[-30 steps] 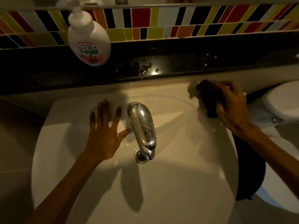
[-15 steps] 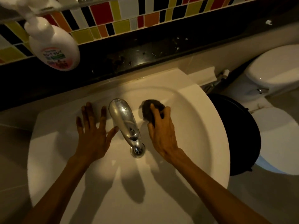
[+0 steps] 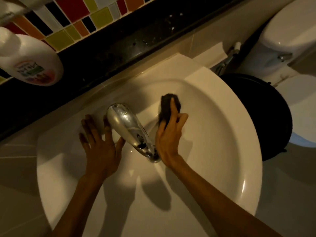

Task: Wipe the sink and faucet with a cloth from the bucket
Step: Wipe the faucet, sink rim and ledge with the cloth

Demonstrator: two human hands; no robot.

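Right hand (image 3: 168, 139) presses dark cloth (image 3: 168, 106) into sink (image 3: 222, 134); faucet (image 3: 130, 129) separates flat left hand (image 3: 100, 149).

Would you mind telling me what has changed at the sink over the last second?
The right hand, gripping the dark cloth, came off the sink's far right rim and down into the bowl beside the faucet. The left hand stayed flat on the sink deck left of the faucet.
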